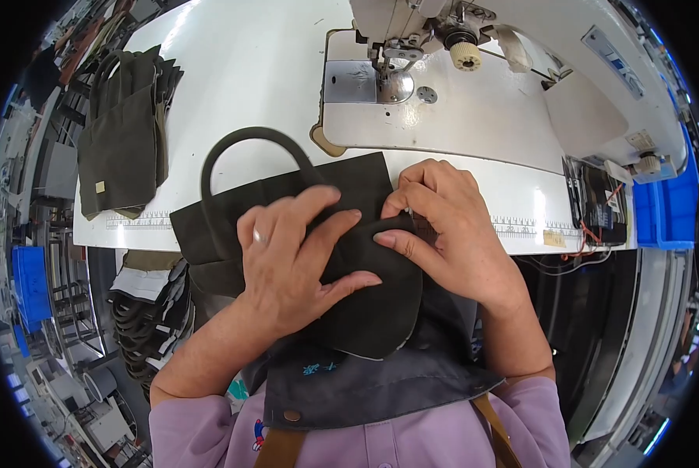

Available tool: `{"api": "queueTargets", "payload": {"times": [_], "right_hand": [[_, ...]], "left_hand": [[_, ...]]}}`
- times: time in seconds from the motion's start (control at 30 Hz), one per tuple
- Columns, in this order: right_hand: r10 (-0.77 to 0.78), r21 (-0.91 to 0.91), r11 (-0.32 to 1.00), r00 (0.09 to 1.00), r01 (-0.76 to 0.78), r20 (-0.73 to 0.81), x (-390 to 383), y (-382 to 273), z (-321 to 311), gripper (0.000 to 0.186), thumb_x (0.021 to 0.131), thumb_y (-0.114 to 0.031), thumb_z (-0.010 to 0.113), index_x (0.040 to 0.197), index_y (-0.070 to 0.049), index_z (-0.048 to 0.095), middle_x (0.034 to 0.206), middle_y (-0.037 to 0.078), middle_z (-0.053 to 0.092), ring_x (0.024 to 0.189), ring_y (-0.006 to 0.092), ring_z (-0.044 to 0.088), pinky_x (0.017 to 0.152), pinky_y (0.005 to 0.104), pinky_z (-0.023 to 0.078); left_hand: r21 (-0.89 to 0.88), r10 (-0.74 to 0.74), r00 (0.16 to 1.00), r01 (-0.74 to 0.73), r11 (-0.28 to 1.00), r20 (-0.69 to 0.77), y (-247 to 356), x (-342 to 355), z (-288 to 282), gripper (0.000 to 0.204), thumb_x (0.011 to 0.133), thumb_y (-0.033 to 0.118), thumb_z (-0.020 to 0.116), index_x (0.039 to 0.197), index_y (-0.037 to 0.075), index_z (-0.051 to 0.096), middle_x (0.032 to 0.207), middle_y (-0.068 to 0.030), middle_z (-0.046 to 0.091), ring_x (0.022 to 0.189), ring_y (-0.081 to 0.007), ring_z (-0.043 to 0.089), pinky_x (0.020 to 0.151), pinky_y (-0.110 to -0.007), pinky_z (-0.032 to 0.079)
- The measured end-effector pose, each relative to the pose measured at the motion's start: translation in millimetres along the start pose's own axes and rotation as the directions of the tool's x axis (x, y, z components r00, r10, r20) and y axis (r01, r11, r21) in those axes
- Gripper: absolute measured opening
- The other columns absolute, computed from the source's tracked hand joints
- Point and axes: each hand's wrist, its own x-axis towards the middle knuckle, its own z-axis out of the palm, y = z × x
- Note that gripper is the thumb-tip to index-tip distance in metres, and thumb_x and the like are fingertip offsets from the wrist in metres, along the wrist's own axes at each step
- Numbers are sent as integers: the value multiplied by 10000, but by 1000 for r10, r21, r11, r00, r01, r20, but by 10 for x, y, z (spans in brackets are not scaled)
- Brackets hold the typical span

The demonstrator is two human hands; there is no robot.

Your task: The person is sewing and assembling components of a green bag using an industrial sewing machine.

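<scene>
A dark olive fabric bag panel (373, 308) with a looped handle (260, 132) lies at the table's front edge, its rounded near end hanging over my apron. My left hand (291, 246), a ring on one finger, rests on or just above the panel. Its fingers and thumb are apart, the fingertips slightly blurred. On the panel's right side, my right hand (447, 222) has its thumb and curled fingers closed at a fold of the fabric. Part of that fold is hidden under the fingers.
Beyond the fabric stands a white sewing machine (583, 101), its needle and presser foot over a metal plate (357, 82). Similar dark pieces (123, 132) are stacked at the far left. More fabric pieces (150, 312) hang below the table's left side. Blue bins (665, 203) stand at right.
</scene>
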Motion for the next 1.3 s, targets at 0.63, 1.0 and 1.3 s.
{"api": "queueTargets", "payload": {"times": [0.63, 1.0, 1.3], "right_hand": [[292, 438, 860, 956, -262, -2, -357, -130, -22, 228, 793, 26, 817, 893, -28, 619, 879, 65, 692, 760, 76, 625, 680, 238, 528], [398, 594, 726, 916, -346, 47, -376, -82, -34, 350, 837, 44, 771, 1104, -40, 560, 883, 34, 700, 835, 70, 645, 754, 209, 497], [307, 586, 755, 948, -294, 80, -405, -14, -82, 345, 863, 42, 720, 1176, -39, 599, 971, 67, 723, 844, 113, 681, 686, 241, 525]], "left_hand": [[344, 280, 934, -194, 919, -220, -264, -267, 151, 465, 691, 584, 869, 805, 253, 563, 822, 107, 582, 741, -79, 569, 866, -373, 297], [338, 300, 922, -209, 918, -245, -280, -246, 176, 476, 670, 614, 866, 794, 261, 571, 828, 101, 581, 785, -89, 587, 949, -407, 309], [308, 301, 914, -214, 927, -273, -266, -204, 164, 490, 658, 587, 877, 807, 225, 582, 842, 75, 596, 794, -101, 606, 959, -407, 326]]}}
